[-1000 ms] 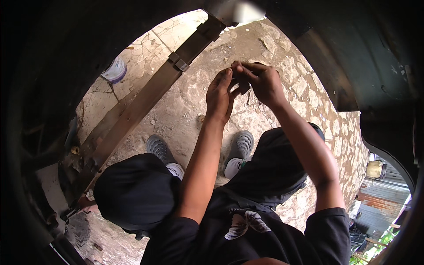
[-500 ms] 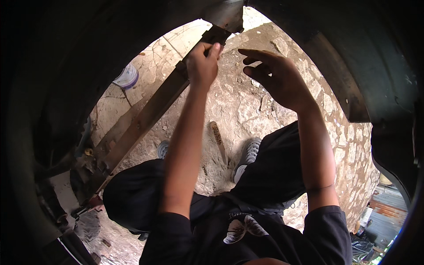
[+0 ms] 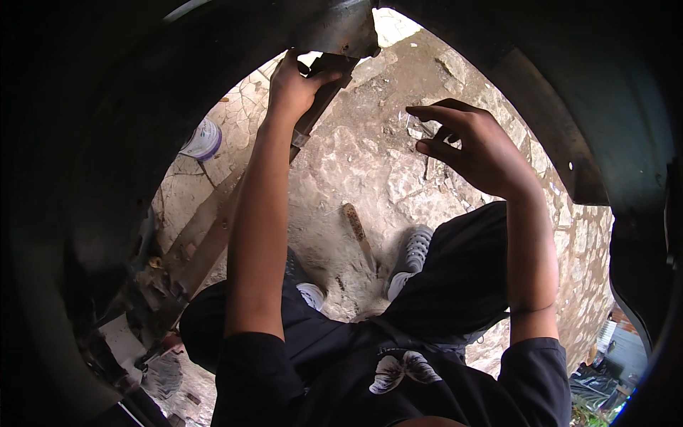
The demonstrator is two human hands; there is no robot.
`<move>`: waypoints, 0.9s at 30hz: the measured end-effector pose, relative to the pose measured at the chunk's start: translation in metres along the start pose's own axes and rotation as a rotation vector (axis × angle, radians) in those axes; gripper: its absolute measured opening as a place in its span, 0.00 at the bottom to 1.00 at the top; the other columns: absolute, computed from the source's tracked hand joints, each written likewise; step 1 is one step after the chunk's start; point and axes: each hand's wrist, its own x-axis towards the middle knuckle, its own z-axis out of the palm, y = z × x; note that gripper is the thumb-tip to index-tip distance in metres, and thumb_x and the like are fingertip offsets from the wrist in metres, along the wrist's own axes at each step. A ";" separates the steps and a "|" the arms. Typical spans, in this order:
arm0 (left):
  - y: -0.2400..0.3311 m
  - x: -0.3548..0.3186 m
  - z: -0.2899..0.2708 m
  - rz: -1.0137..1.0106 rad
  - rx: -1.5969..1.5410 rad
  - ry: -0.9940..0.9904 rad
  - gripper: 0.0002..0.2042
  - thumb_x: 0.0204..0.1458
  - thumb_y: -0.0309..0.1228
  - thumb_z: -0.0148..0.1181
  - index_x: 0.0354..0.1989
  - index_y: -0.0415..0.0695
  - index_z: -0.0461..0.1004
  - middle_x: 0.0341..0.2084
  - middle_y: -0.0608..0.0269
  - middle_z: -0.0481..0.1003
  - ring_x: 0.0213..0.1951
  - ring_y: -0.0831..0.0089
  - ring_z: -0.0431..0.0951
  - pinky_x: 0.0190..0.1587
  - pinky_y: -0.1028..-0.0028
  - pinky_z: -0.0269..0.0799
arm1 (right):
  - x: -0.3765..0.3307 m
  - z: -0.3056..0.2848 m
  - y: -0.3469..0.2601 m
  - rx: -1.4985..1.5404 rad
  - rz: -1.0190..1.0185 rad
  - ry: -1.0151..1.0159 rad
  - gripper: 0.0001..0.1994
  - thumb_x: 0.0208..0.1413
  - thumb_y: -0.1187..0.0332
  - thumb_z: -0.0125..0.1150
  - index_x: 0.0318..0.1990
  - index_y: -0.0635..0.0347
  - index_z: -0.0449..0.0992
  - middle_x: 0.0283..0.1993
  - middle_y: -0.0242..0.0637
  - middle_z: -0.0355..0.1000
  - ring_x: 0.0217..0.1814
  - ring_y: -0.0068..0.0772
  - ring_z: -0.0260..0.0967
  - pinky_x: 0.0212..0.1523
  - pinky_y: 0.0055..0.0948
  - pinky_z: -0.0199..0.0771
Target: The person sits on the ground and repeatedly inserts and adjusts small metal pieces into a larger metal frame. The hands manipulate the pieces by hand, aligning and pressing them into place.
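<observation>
A long, dark brown metal bar (image 3: 329,92) slants from the top middle down to the lower left. Near its upper end my left hand (image 3: 293,89) grips it, the thumb laid across the bar. Its other fingers are partly hidden beneath a dark, curved panel edge. To the right, my right hand (image 3: 469,146) hangs in the air above the ground, open, with its fingers loosely curved and nothing in them. On the ground between my shoes lies a narrow, rusty strip (image 3: 357,231), apart from both hands.
Dark curved metal panels (image 3: 555,135) arch around and above me. A white and purple bucket (image 3: 204,139) stands on the paving at left. Mechanical parts (image 3: 135,349) crowd the lower left. Rough stone ground (image 3: 341,171) lies below, with corrugated sheets (image 3: 627,356) at the lower right.
My left hand has shifted left and slightly up along the bar's end, its thumb now stretched across. My right hand has moved a little right and down. The view has shifted slightly.
</observation>
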 end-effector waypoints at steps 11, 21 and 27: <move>0.004 0.019 0.005 -0.214 -0.147 -0.284 0.35 0.45 0.60 0.74 0.51 0.41 0.83 0.43 0.51 0.85 0.45 0.59 0.85 0.52 0.66 0.76 | -0.014 -0.002 -0.017 -0.037 0.014 0.007 0.24 0.61 0.62 0.68 0.63 0.57 0.75 0.61 0.50 0.73 0.50 0.47 0.81 0.54 0.42 0.80; -0.043 0.015 0.016 -0.149 -0.428 -0.263 0.34 0.48 0.53 0.75 0.54 0.36 0.80 0.45 0.53 0.84 0.46 0.64 0.83 0.54 0.67 0.75 | -0.021 -0.005 -0.005 -0.060 0.059 0.013 0.23 0.60 0.65 0.69 0.62 0.58 0.76 0.62 0.49 0.74 0.48 0.46 0.81 0.52 0.40 0.80; -0.007 0.019 0.009 -0.186 -0.332 -0.292 0.34 0.49 0.53 0.75 0.54 0.35 0.79 0.45 0.53 0.84 0.46 0.67 0.83 0.53 0.70 0.75 | -0.020 -0.007 -0.001 -0.033 0.004 0.061 0.22 0.59 0.67 0.69 0.60 0.60 0.77 0.59 0.50 0.75 0.46 0.48 0.81 0.50 0.41 0.80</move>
